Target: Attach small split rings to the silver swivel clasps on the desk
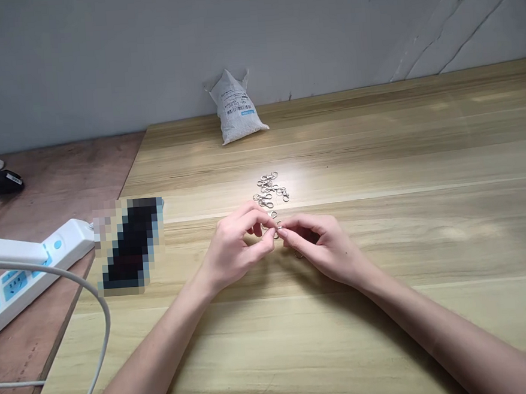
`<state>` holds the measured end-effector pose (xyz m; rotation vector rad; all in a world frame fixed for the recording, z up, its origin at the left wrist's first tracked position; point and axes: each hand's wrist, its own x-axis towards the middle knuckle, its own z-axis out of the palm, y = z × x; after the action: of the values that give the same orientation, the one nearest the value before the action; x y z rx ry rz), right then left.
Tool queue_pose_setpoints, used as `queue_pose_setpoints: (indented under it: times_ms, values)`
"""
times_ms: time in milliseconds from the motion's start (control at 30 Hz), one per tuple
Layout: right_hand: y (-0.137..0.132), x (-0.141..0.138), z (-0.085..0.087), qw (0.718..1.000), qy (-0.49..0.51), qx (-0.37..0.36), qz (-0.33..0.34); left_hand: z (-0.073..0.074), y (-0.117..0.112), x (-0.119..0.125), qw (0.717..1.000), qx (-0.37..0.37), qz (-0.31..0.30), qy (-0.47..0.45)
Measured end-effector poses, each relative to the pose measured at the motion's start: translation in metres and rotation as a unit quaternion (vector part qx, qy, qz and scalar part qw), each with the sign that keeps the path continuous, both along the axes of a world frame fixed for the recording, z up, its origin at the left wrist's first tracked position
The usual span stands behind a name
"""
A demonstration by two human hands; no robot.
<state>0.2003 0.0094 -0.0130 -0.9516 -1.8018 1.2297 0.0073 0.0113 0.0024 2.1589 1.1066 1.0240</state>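
Silver lobster clasps (269, 189) heaped just beyond the left hand (233, 250) and right hand (323, 247), both pinching one clasp (277, 232)

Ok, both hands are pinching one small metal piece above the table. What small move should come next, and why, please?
Probably hold the left hand steady and gently turn the metal piece with the right hand. The piece is tiny and mostly hidden between both hands, so turning it may show it better. The pile of clasps lies just beyond, so a small move seems safer.

Left hand (235, 250) and right hand (323, 247) pinching a metal clasp (278, 229)
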Motion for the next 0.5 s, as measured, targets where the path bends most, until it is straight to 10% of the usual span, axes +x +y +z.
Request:
queue_pose_setpoints:
  times_ms: [500]
  values:
    - [0.0028, 0.0030, -0.0052, 0.991, -0.057, 0.110, -0.045, 0.0019, -0.0008, -0.0017, 0.996, 0.030, 0.021, 0.086]
